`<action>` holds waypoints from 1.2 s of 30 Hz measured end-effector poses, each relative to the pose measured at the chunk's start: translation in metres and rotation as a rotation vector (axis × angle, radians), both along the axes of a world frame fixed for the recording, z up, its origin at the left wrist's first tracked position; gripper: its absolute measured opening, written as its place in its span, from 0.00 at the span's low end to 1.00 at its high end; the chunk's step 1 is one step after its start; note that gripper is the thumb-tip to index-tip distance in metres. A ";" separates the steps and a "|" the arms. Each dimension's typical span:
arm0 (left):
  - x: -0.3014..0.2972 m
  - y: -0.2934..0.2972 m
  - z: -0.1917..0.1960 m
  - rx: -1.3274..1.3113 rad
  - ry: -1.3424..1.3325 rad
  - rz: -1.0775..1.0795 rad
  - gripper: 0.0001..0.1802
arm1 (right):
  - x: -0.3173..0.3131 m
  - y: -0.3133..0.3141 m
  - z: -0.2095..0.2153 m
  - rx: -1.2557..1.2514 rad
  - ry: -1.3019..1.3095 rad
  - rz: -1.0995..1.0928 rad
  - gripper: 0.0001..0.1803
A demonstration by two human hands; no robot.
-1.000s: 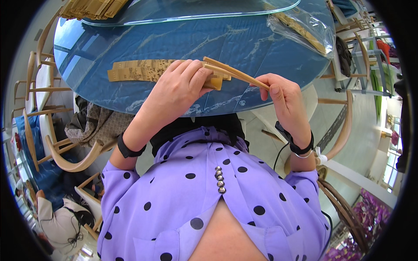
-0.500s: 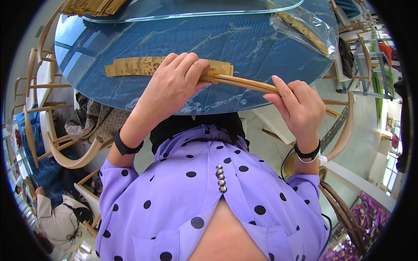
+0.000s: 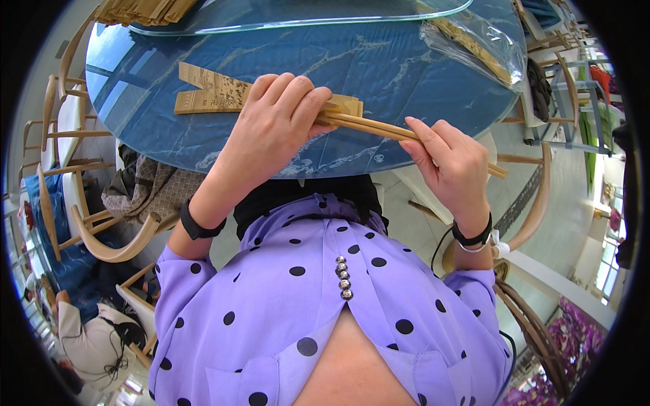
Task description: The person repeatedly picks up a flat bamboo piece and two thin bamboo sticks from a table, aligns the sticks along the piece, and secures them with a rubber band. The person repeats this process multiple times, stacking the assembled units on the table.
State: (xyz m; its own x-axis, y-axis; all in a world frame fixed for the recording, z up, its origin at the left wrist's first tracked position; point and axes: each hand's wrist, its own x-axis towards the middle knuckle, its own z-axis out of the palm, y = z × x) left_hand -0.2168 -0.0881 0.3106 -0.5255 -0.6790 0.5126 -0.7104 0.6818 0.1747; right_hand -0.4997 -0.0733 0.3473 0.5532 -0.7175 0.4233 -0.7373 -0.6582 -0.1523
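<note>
Blue marbled glass covers the round bench (image 3: 420, 74) in front of you, ringed by bent-wood chairs (image 3: 101, 237).

Your left hand (image 3: 277, 128) lies over the near end of the flat bamboo strips (image 3: 210, 95), fingers curled down in a closed grip on the spot where a pair of long wooden slats (image 3: 379, 127) meets them. Your right hand (image 3: 450, 166) pinches the same slats farther along, thumb and fingers closed around them; their far tip pokes out past your wrist over the bench's edge.

As a judgement, you are mid-way through fitting or sliding the slats into the strip bundle: the two are in contact and lined up, but most of the slats' length is outside the bundle.

At the bench's far right lies a clear plastic bag (image 3: 481, 40) holding more tan strips, crumpled and open-looking. A stack of similar tan pieces (image 3: 142, 10) sits at the far left, beside a curved clear glass panel (image 3: 305, 13). The engraved marks on the strips are too small to make out.
</note>
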 end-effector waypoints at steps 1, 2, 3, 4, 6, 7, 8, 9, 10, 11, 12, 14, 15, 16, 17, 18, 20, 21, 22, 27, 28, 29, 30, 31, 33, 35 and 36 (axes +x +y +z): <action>-0.001 0.001 0.001 -0.059 0.033 0.062 0.29 | 0.001 0.000 -0.002 0.016 -0.020 0.000 0.16; -0.004 0.003 0.002 -0.118 0.066 0.123 0.30 | 0.003 0.000 -0.005 0.032 -0.039 -0.001 0.16; -0.007 0.006 0.003 -0.177 0.099 0.185 0.30 | 0.006 0.000 -0.008 0.048 -0.059 -0.002 0.17; -0.008 0.011 0.001 -0.161 0.206 0.230 0.30 | 0.008 0.001 -0.013 0.051 -0.068 -0.011 0.16; -0.011 0.031 -0.005 -0.129 0.419 0.326 0.30 | 0.012 0.001 -0.020 0.058 -0.089 -0.026 0.16; -0.008 0.042 -0.017 -0.140 0.553 0.347 0.22 | 0.013 0.001 -0.022 0.065 -0.102 -0.039 0.16; -0.008 0.051 -0.021 0.165 0.756 0.338 0.20 | 0.016 0.002 -0.023 0.071 -0.117 -0.051 0.16; -0.007 0.060 -0.024 0.476 0.951 0.322 0.17 | 0.018 0.003 -0.025 0.077 -0.131 -0.062 0.16; -0.006 0.065 -0.024 0.790 1.141 0.305 0.15 | 0.021 0.005 -0.027 0.077 -0.146 -0.065 0.16; -0.017 0.060 -0.023 0.792 1.341 0.301 0.14 | 0.025 0.008 -0.028 0.077 -0.160 -0.067 0.16; -0.022 0.059 -0.024 0.773 1.339 0.303 0.14 | 0.028 0.012 -0.029 0.078 -0.174 -0.070 0.16; -0.025 0.055 -0.023 0.732 1.326 0.296 0.14 | 0.036 0.019 -0.030 0.087 -0.186 -0.081 0.16; -0.024 0.054 -0.023 0.712 1.319 0.292 0.14 | 0.040 0.023 -0.030 0.091 -0.192 -0.088 0.16; -0.022 0.053 -0.022 0.740 1.356 0.277 0.14 | 0.042 0.025 -0.030 0.090 -0.194 -0.093 0.17; -0.021 0.053 -0.022 0.769 1.392 0.261 0.14 | 0.043 0.027 -0.030 0.088 -0.197 -0.098 0.17; -0.020 0.052 -0.022 0.798 1.428 0.244 0.13 | 0.044 0.029 -0.030 0.087 -0.200 -0.104 0.17; -0.022 0.053 -0.020 0.783 1.421 0.232 0.14 | 0.045 0.033 -0.029 0.113 -0.214 -0.094 0.18; -0.024 0.054 -0.019 0.776 1.417 0.226 0.14 | 0.046 0.035 -0.029 0.118 -0.214 -0.092 0.19; -0.025 0.055 -0.019 0.781 1.424 0.223 0.14 | 0.047 0.036 -0.029 0.124 -0.213 -0.092 0.19; -0.023 0.057 -0.024 0.828 1.575 0.172 0.17 | 0.051 0.038 -0.033 0.139 -0.268 -0.075 0.17; -0.022 0.057 -0.024 0.816 1.580 0.171 0.17 | 0.051 0.038 -0.033 0.137 -0.255 -0.072 0.17; -0.022 0.057 -0.023 0.805 1.585 0.171 0.18 | 0.052 0.039 -0.033 0.137 -0.241 -0.067 0.18; -0.022 0.058 -0.023 0.793 1.589 0.171 0.18 | 0.052 0.040 -0.034 0.137 -0.227 -0.062 0.19; -0.022 0.057 -0.020 0.809 1.605 0.185 0.18 | 0.052 0.041 -0.034 0.138 -0.211 -0.058 0.21; -0.023 0.054 -0.011 0.842 1.635 0.212 0.17 | 0.054 0.042 -0.035 0.138 -0.214 -0.057 0.21; -0.023 0.054 -0.011 0.798 1.581 0.230 0.16 | 0.056 0.043 -0.035 0.145 -0.212 -0.056 0.21; -0.024 0.054 -0.010 0.776 1.555 0.239 0.16 | 0.056 0.043 -0.034 0.154 -0.210 -0.055 0.22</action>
State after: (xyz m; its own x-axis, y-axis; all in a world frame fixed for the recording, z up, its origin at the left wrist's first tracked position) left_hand -0.2405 -0.0338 0.3002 0.2336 -0.9708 -0.0541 0.3544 0.0332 0.9345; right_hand -0.4434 -0.0298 0.3135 0.4234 -0.8091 0.4076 -0.7130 -0.5751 -0.4010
